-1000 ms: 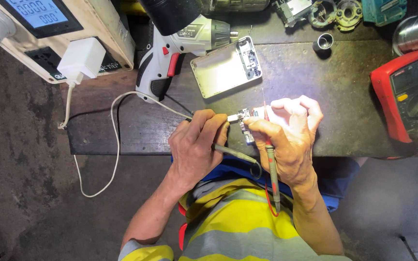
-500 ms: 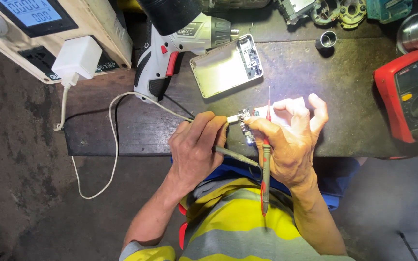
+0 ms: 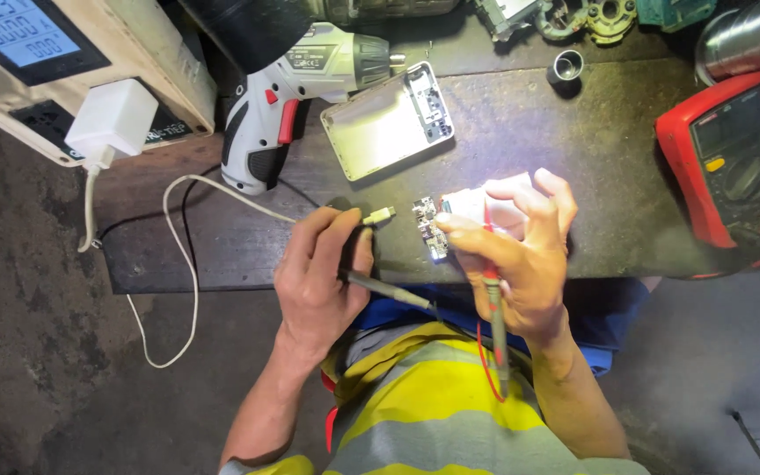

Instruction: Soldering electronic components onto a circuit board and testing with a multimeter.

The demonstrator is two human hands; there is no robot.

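Holding: our left hand [image 3: 323, 281] pinches a cable plug [image 3: 380, 215] and a black probe [image 3: 389, 288]; our right hand [image 3: 521, 255] grips a small circuit board [image 3: 431, 230] and a red probe [image 3: 494, 325].
Gap: plug tip points right at the board, near but apart; the plug's long axis runs left to right.
Nearer: our left hand carries the plug; the board sits at our right fingertips.
Board: bare, small, with a bright lit spot, held just above the worktop [image 3: 573, 149].
Beyond: an open silver case [image 3: 384, 123], a white drill [image 3: 301, 88], a red meter [image 3: 736, 158].

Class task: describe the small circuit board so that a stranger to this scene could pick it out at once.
Start at the dark workbench and go to its near edge, where the right hand is. The small circuit board is pinched there, facing the cable plug in the left hand. It alone glows bright white at one end.
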